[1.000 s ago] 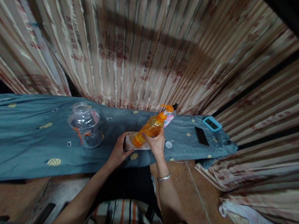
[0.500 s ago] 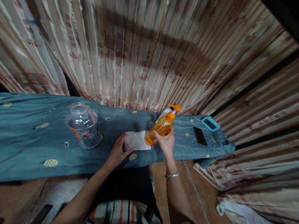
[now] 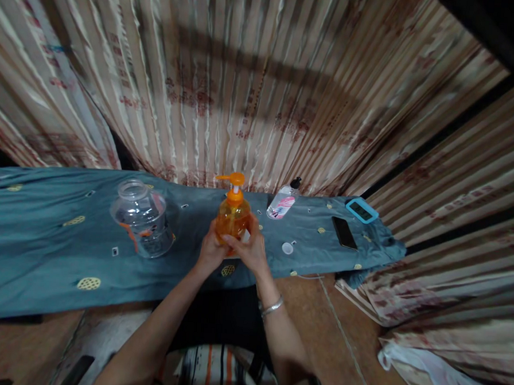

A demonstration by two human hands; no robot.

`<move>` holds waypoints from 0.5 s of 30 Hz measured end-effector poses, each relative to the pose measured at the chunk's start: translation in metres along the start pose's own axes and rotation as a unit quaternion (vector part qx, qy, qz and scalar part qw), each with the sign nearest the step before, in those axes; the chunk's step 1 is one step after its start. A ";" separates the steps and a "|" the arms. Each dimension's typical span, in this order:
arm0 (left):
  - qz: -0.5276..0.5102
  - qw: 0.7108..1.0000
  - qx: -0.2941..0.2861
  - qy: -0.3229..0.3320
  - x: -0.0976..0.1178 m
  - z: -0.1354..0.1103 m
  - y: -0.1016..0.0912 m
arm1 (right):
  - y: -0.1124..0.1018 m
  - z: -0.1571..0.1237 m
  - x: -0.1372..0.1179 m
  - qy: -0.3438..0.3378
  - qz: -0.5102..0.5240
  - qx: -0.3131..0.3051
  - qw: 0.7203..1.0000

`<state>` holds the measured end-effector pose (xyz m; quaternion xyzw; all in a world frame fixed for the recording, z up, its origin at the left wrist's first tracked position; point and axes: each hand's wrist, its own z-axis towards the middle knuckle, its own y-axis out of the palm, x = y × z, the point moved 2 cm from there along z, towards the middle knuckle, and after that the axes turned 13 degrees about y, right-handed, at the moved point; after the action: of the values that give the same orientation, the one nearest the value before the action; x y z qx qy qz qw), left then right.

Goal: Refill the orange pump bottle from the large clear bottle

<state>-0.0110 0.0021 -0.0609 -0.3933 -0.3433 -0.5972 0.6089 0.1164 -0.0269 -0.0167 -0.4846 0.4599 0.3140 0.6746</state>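
Note:
Both hands are wrapped round an orange pump bottle [image 3: 233, 214] that stands upright in front of me, its nozzle pointing left. My left hand [image 3: 214, 249] closes on its left side near the base. From the right, my right hand [image 3: 251, 247] grips it, thumb across the front. The bottle is see-through and holds amber liquid. Most of the white paper is hidden behind the hands and bottle; only slivers show. A small white round cap [image 3: 287, 248] lies on the cloth to the right of my right hand.
A clear plastic jar [image 3: 141, 221] stands at left on the teal cloth [image 3: 47, 245]. Behind the cap is a clear bottle with a black top [image 3: 283, 201]. A black phone [image 3: 344, 232] and a blue-framed digital device [image 3: 362, 210] lie at right. Striped curtains [image 3: 227, 99] hang behind.
My right hand has carried the pump bottle left and set it upright. My left hand has gone from the paper to the bottle. The clear bottle and white cap have come into sight.

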 end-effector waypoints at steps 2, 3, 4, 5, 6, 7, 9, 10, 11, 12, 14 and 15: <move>0.004 1.000 0.014 -0.019 0.001 0.001 -0.007 | -0.005 0.010 0.014 0.002 -0.013 -0.012 1.000; 0.007 0.999 0.018 -0.026 0.002 0.002 -0.009 | -0.008 0.015 0.023 0.013 -0.028 -0.008 1.000; 0.009 0.999 0.020 -0.032 0.003 0.002 -0.010 | -0.009 0.019 0.033 0.026 -0.049 -0.003 0.998; 0.010 0.999 0.021 -0.035 0.005 0.003 -0.011 | -0.010 0.022 0.042 0.038 -0.073 -0.001 0.997; 0.007 0.999 0.022 -0.037 0.006 0.003 -0.012 | -0.009 0.023 0.050 0.046 -0.097 -0.006 0.994; 0.002 0.999 0.023 -0.037 0.007 0.003 -0.012 | -0.006 0.022 0.056 0.049 -0.118 -0.017 0.992; -0.006 0.999 0.021 -0.037 0.009 0.003 -0.012 | 0.000 0.017 0.065 0.048 -0.147 -0.050 0.987; -0.007 0.999 0.019 -0.037 0.010 0.003 -0.013 | 0.002 0.013 0.068 0.047 -0.155 -0.069 0.984; -0.008 0.999 0.019 -0.038 0.010 0.003 -0.014 | 0.003 0.010 0.070 0.047 -0.158 -0.086 0.983; -0.006 0.999 0.020 -0.038 0.011 0.003 -0.015 | 0.001 0.007 0.071 0.050 -0.158 -0.099 0.981; 0.002 0.999 0.023 -0.041 0.012 0.003 -0.020 | -0.011 0.004 0.073 0.059 -0.145 -0.111 0.981; 0.003 0.999 0.022 -0.042 0.012 0.003 -0.022 | -0.021 0.003 0.073 0.065 -0.132 -0.107 0.983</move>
<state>-0.0321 -0.0001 -0.0474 -0.4056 -0.3802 -0.5705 0.6045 0.1633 -0.0330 -0.0759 -0.6299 0.3980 0.2375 0.6232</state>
